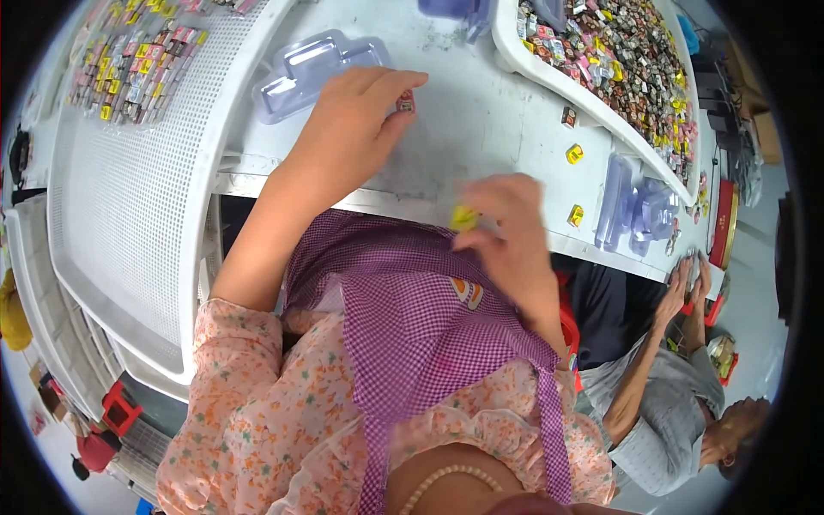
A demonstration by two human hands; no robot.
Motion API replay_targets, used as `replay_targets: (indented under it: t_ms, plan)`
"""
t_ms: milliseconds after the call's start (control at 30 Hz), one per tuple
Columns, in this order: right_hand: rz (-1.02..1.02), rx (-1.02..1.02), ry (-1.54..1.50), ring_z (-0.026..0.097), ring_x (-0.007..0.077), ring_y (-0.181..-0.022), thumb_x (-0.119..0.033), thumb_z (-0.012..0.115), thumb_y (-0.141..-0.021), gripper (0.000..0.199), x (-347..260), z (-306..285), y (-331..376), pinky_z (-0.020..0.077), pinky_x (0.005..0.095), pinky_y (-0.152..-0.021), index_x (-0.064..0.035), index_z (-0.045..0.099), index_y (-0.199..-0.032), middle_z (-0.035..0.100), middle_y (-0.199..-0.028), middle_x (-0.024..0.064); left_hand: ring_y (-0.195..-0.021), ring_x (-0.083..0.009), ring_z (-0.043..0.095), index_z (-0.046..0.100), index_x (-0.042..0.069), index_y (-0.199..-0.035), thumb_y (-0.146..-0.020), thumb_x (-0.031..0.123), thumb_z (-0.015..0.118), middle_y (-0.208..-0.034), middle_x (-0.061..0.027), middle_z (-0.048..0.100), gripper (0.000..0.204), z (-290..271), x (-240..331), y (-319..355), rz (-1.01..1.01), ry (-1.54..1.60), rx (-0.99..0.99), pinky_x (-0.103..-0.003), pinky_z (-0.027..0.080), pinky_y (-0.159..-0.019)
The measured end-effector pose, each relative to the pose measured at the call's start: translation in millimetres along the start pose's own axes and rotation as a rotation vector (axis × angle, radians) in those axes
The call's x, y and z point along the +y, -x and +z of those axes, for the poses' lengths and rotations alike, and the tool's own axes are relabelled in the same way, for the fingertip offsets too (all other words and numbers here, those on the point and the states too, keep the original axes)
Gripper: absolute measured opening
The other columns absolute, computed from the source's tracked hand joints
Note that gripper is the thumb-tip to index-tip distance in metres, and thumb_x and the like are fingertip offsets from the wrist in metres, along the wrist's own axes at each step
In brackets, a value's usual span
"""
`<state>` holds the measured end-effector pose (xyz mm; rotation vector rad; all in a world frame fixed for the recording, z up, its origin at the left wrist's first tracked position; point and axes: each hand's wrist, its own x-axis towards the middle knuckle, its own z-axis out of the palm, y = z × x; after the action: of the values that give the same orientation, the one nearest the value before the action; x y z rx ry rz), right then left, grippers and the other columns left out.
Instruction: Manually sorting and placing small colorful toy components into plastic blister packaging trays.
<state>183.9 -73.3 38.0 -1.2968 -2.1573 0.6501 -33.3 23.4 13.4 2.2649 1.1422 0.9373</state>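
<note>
Above the white tabletop, my left hand (pixel 348 129) pinches a small red box-shaped piece (pixel 406 101) between thumb and fingers. A clear plastic blister tray (pixel 287 90) lies just left of and behind that hand, partly covered by it. My right hand (pixel 515 210), smeared by motion, is at the table's front edge with a small yellow piece (pixel 464 216) at its fingertips. Loose on the table to its right are a dark small piece (pixel 569 117), a yellow one (pixel 574 154) and another yellow one (pixel 576 215).
A white bin (pixel 601 116) heaped with tiny mixed pieces stands back right. Clear blister trays (pixel 614 202) lie at the right edge. On the left, a white perforated tray (pixel 129 197) carries filled packs (pixel 142 73). A co-worker (pixel 678 403) sits at the right, hands near the table.
</note>
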Motion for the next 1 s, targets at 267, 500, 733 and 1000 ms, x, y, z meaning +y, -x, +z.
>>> replay_targets:
  t_ms: [267,500,733,1000]
  plan:
    - [-0.026,-0.084,0.149,0.054,0.0239,-0.113,-0.019,0.071,-0.077,0.043,12.3,7.5,0.5,0.0301,0.0423,-0.104,-0.0080,0.057,-0.116,0.061,-0.120,0.0053,-0.095,-0.0336,0.057,0.057,0.006,-0.117,-0.085,0.008,0.059,-0.101,-0.0135,0.062,0.032,-4.3,14.6,1.3,-0.089,-0.010,-0.052,-0.041,0.047,-0.082]
    - [0.180,0.147,-0.158,0.051,0.0249,-0.113,-0.011,0.061,-0.085,0.029,32.9,-5.1,7.4,0.0356,0.0333,-0.101,-0.0047,0.059,-0.114,0.060,-0.116,0.0094,-0.091,-0.0320,0.058,0.057,0.006,-0.116,-0.084,0.007,0.060,-0.098,-0.0122,0.063,0.032,-3.8,29.2,12.5,-0.148,0.097,-0.178,-0.040,0.048,-0.079]
    - [0.309,0.398,0.070,0.050,0.0235,-0.111,-0.004,0.064,-0.081,0.028,34.4,4.3,5.0,0.0385,0.0320,-0.096,-0.0043,0.062,-0.110,0.059,-0.112,0.0096,-0.094,-0.0294,0.058,0.061,0.006,-0.111,-0.083,0.007,0.062,-0.099,-0.0102,0.065,0.028,7.4,23.8,-7.5,0.107,0.100,-0.124,-0.039,0.044,-0.084]
    - [0.285,0.370,0.212,0.051,0.0240,-0.107,-0.011,0.069,-0.080,0.028,43.9,1.3,4.7,0.0349,0.0339,-0.095,-0.0073,0.065,-0.108,0.061,-0.108,0.0072,-0.101,-0.0230,0.055,0.062,0.010,-0.109,-0.082,0.008,0.062,-0.101,-0.0038,0.065,0.027,49.1,28.4,-32.7,0.280,0.066,-0.225,-0.039,0.038,-0.089]
